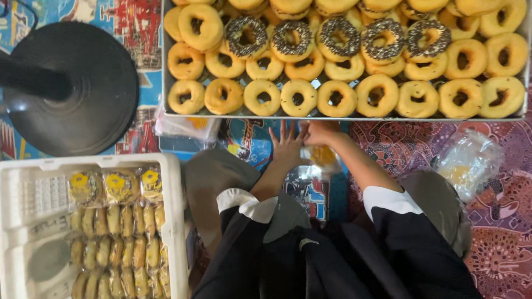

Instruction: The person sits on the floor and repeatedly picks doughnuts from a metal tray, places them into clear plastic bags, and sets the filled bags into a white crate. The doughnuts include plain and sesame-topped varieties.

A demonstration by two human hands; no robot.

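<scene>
Bagging step, I judge. My left hand (287, 144) open, fingers spread flat on mat below doughnut tray (347, 112). My right hand (319, 133) closed around clear wrapper (323, 157) holding doughnut. Next move needs steady wrapper mouth, two-handed.

The floor is covered by patterned mats (516, 217). On them are set a metal tray (168, 82) of doughnuts, a white crate (12, 235) of wrapped pastries, and a black fan base (81, 85). Clear plastic bags (468, 160) are laid beside the tray.
</scene>
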